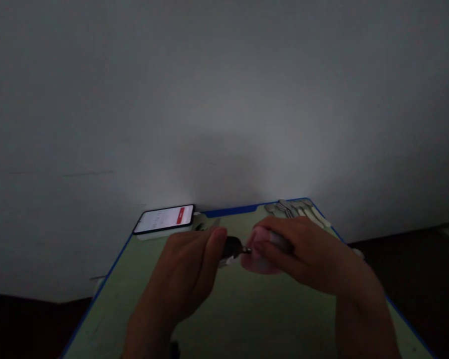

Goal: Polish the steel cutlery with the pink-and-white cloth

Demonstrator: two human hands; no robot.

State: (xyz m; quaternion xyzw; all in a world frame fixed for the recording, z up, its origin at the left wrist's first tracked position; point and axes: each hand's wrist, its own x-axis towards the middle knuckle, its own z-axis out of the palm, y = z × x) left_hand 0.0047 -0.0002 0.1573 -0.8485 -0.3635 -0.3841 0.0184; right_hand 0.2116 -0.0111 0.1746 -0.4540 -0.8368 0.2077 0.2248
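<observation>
Both my hands are over the middle of the table, close together. My left hand (196, 264) is closed, thumb on top, around a dark, shiny piece that looks like the bowl of a spoon (232, 246). A thin metal part of it runs right into a pink and white cloth (264, 259). My right hand (299, 249) is closed on this cloth, pinching it around the metal. The cloth and fingers hide the spoon's other end. Beneath the left fingers, a small pale piece shows, too dim to name.
At the back left a phone (164, 219) with a lit screen lies on a pale block. Several pieces of cutlery (295, 208) lie at the back right, some with white handles. The green table (247, 319) has a blue rim and meets a grey wall (224, 99).
</observation>
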